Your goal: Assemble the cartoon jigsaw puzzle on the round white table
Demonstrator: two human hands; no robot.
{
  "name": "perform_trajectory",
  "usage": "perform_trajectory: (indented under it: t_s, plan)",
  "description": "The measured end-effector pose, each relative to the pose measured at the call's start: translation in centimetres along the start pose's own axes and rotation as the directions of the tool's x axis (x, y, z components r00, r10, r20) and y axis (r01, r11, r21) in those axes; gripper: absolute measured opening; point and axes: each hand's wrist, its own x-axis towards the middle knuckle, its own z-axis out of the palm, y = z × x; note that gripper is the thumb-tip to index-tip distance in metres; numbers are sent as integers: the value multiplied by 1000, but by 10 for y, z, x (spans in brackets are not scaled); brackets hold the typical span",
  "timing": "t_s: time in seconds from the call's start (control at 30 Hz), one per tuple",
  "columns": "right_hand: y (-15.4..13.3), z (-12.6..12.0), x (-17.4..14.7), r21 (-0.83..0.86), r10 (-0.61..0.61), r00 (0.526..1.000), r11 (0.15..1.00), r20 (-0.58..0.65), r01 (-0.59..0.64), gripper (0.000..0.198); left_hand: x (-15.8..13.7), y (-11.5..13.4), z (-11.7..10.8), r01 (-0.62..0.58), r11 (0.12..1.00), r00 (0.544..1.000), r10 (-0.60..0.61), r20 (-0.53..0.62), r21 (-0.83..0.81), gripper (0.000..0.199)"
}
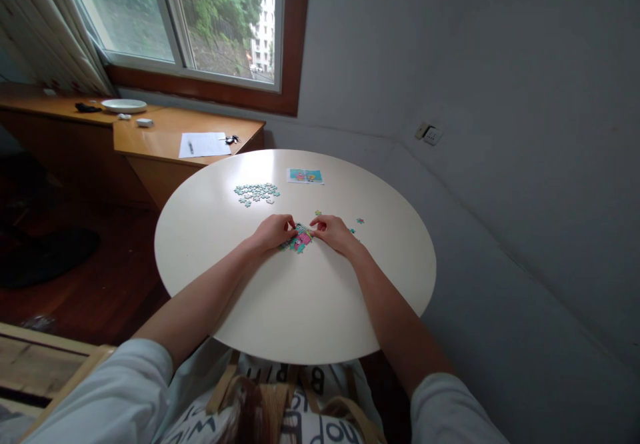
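Puzzle patch: a small cluster of joined pieces, pink, teal and yellow-green, lies on the round table between the two hands, in front of the person.
Left hand: the left hand is at the patch's left side, fingers bent, their tips at its edge; whether they pinch a piece I cannot tell.
Right hand: the right hand is at the patch's right side, thumb and forefinger curved toward each other; whether a piece sits between them I cannot tell.
Loose pieces: a yellow-green piece lies just beyond the right hand; a multicoloured piece lies to its right.
Pale pieces: a spread group of pale pieces lies beyond the left hand, well apart from the patch.
Picture sheet: a small sheet with a bright blue picture lies flat near the far edge.
Table: the white round table carries all of these.
Desk: the wooden desk, behind to the left, bears a paper, keys, a white box and a white plate.
Window: a window stands above the desk, beside a curtain.
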Motion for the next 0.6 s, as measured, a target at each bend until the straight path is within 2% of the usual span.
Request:
perform_trajectory:
  t_s: [0.33,0.5,0.6]
  plan:
    - [5,1,0,12,-23,1000,1000,-4,23,15,0,-2,1,-15,1000,1000,15,-4,-1,21]
    - [8,0,2,46,-32,992,998,-121,37,15,1,-2,0,-17,1000,1000,17,-4,-11,19]
    - [8,1,2,47,-62,987,996,-146,70,17,1,-2,1,-17,1000,1000,17,-5,-16,19]
